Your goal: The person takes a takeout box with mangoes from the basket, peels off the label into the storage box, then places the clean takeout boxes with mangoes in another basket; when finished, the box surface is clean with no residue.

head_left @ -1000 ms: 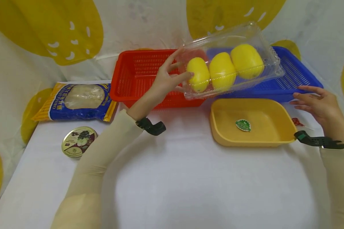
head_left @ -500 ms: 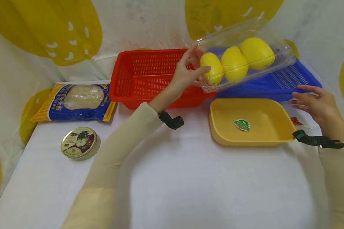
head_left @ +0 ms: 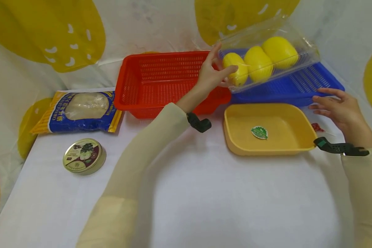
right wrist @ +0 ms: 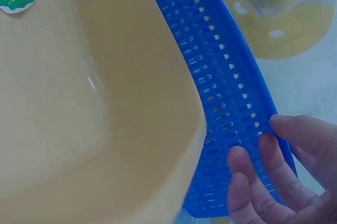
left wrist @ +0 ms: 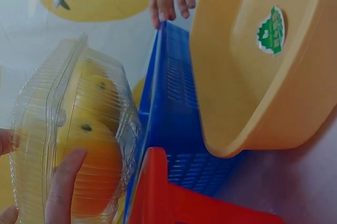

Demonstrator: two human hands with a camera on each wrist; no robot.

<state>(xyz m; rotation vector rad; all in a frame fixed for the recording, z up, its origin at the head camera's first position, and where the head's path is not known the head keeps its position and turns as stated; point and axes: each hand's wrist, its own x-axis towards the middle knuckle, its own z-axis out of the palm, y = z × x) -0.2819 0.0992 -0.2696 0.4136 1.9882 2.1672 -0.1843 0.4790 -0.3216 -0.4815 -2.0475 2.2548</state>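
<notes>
In the head view my left hand (head_left: 212, 74) grips the left end of a clear plastic clamshell box (head_left: 308, 53). Three yellow fruits (head_left: 258, 63) lie inside it. The box is tilted, held above a blue plastic basket (head_left: 297, 82). The left wrist view shows a finger against the box (left wrist: 34, 103) wall and the blue basket (left wrist: 176, 103) beside it. My right hand (head_left: 344, 108) is at the basket's near right rim. In the right wrist view the right hand's (right wrist: 295, 171) fingertips pinch that rim, one on each side.
A red basket (head_left: 148, 112) adjoins the blue one on the left. In front stands a tan basin (head_left: 269, 151) with a green leaf sticker (head_left: 259, 132). A blue-and-yellow food packet (head_left: 80, 112) and a round tin (head_left: 84, 156) lie at left. A small red item (head_left: 317, 127) sits by the basin.
My left hand has carried the clamshell box to the right and slightly farther back, from over both baskets to over the blue one. The right hand has stayed at the rim.
</notes>
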